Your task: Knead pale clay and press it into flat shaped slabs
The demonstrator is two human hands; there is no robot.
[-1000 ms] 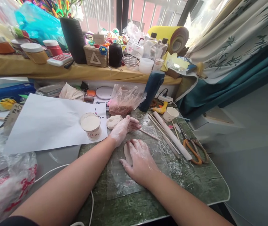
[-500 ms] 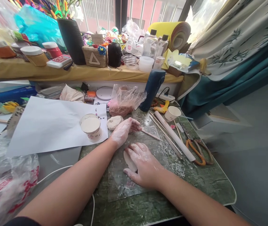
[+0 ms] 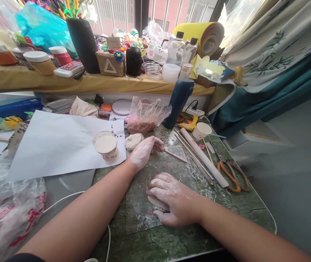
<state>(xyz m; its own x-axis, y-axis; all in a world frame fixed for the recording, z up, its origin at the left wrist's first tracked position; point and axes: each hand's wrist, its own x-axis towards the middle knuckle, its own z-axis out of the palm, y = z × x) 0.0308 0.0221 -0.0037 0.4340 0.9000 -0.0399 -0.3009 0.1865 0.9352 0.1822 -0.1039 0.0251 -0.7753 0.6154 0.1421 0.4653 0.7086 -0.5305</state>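
My right hand [image 3: 170,200], dusted with white powder, curls over a flattened pale lump of clay [image 3: 157,203], its fingers on the far side and thumb on the near side. Most of the lump is hidden beneath the palm. Under it lies a clear plastic sheet [image 3: 136,214] smeared with white. Further off, my left hand [image 3: 146,151] rests on its edge, powdery, with the fingers extended and loosely bent. Its fingertips meet the end of a thin stick [image 3: 176,155]; they do not appear wrapped round it. Just behind that hand sits a second pale clay lump [image 3: 133,141].
A paper cup of white powder [image 3: 105,145] stands on white paper [image 3: 54,145]. Right of the sheet lie a rolling pin [image 3: 204,158], sticks and orange-handled scissors [image 3: 230,178]. Behind are a bagged brown lump [image 3: 141,125], a blue bottle [image 3: 178,103] and another paper cup [image 3: 201,131].
My right hand has moved slightly toward me and to the right with the clay lump, turning it more sideways. My left hand has stayed in place; the camera view shifted a little.
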